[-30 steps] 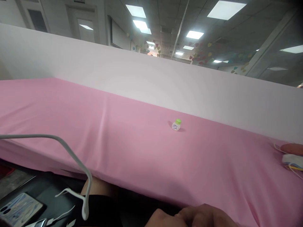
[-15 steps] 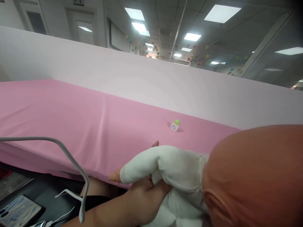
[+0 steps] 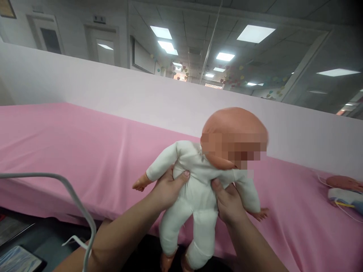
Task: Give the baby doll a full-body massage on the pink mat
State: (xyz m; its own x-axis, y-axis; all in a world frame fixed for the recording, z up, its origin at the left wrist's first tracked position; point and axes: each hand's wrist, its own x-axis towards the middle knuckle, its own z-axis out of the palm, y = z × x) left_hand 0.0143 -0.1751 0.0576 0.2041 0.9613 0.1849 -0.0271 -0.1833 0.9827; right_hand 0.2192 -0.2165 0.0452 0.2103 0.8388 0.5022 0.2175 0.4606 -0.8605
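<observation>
A baby doll [image 3: 198, 189] with a white cloth body and plastic head, hands and feet is held upright in front of me, its front towards me. My left hand [image 3: 170, 187] is closed around the doll's side beneath one arm, thumb on the chest. On the other side my right hand [image 3: 229, 198] grips below the other arm, its thumb also on the chest. The doll's head tilts to the right, and its legs hang down by the table's near edge. My fingers behind its back are hidden.
A pink sheet [image 3: 93, 151] covers the table, with a low white wall [image 3: 127, 94] behind it. Another doll-like thing [image 3: 344, 183] with white and blue cloth lies at the right. A grey cable [image 3: 70, 189] curves at the left above a phone [image 3: 21, 258].
The doll has moved away from me and left, turning from close by to upright and facing me. My right hand now shows on it. The small green-capped bottle is no longer visible.
</observation>
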